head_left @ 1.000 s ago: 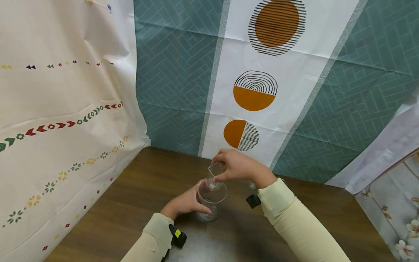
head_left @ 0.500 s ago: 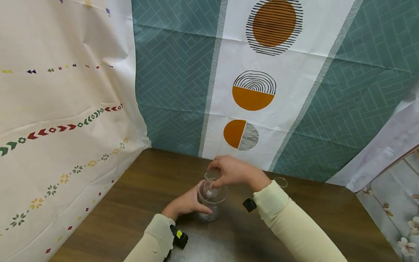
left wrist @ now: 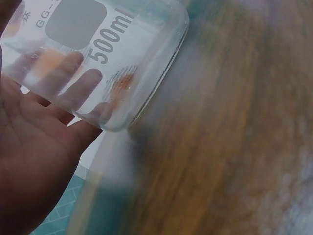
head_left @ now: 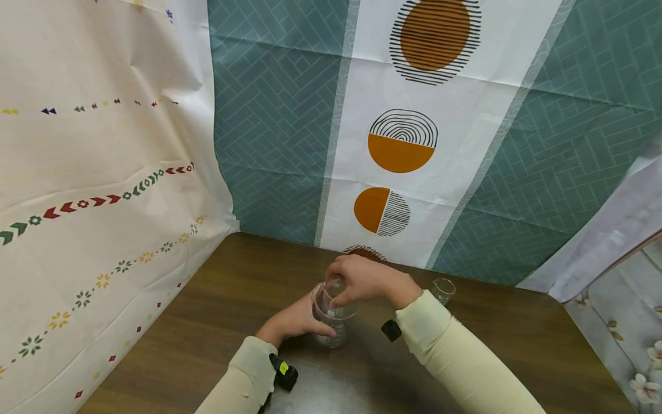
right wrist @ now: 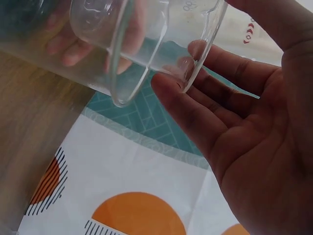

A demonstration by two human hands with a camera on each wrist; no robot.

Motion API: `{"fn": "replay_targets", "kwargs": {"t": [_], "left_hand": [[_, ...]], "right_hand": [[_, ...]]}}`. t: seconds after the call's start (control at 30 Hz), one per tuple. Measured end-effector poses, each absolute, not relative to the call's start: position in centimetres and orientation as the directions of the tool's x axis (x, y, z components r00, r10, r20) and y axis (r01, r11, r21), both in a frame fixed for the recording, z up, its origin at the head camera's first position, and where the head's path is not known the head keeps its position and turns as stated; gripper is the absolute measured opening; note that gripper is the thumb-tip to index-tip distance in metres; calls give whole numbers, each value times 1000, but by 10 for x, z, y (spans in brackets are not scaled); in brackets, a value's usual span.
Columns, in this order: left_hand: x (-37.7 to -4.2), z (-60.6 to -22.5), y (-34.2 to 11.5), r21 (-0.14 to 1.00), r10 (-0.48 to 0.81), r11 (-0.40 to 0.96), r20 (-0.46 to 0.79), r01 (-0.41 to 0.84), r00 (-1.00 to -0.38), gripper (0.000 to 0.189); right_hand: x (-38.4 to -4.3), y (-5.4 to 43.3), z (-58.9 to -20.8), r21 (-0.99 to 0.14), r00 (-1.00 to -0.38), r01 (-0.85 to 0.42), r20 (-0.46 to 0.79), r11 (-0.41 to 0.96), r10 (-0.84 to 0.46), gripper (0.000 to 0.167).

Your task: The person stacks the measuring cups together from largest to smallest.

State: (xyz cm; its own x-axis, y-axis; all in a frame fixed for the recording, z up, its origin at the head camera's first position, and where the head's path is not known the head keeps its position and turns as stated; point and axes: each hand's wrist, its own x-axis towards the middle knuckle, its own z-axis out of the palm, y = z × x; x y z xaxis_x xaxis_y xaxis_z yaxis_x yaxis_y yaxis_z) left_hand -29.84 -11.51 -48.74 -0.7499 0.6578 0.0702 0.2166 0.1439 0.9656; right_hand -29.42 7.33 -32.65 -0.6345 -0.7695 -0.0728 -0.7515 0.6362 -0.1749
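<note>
A large clear glass beaker (head_left: 336,333) stands on the wooden table; the left wrist view shows "500ml" printed on its wall (left wrist: 112,36). My left hand (head_left: 297,319) grips it from the left side, fingers behind the glass and thumb in front. From above, my right hand (head_left: 364,280) pinches a smaller glass beaker (head_left: 334,287) near its rim. In the right wrist view this smaller beaker (right wrist: 164,36) sits partly inside the larger one (right wrist: 83,73), and its upper part with the rim sticks out between the fingertips (right wrist: 168,85).
Another small glass beaker (head_left: 443,289) stands on the table (head_left: 233,299) behind my right forearm, near the back edge. A patterned cloth (head_left: 281,144) hangs behind the table, with a cream one (head_left: 129,218) along the left side.
My right hand has moved down with the smaller beaker, which now sits deeper in the large one. The left hand has stayed in place. The other beaker at the back has come into view.
</note>
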Motion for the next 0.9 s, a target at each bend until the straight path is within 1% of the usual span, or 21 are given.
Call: {"fn": "replay_targets", "kwargs": {"t": [0.2, 0.5, 0.7, 0.9], "left_hand": [[-298, -487, -115, 966, 650, 149, 65, 210, -757, 105], [-299, -487, -115, 965, 661, 133, 85, 227, -746, 103], [-299, -487, -115, 971, 672, 103, 90, 214, -735, 100], [-298, -487, -116, 973, 671, 105, 84, 207, -737, 100]], "right_hand": [[-295, 72, -333, -220, -633, -740, -90, 635, -769, 43], [-292, 71, -339, -229, -638, -728, -121, 646, -761, 46], [-291, 70, -342, -209, -635, -735, -121, 645, -763, 45], [-292, 68, -346, -189, -639, -734, -132, 652, -758, 45]]}}
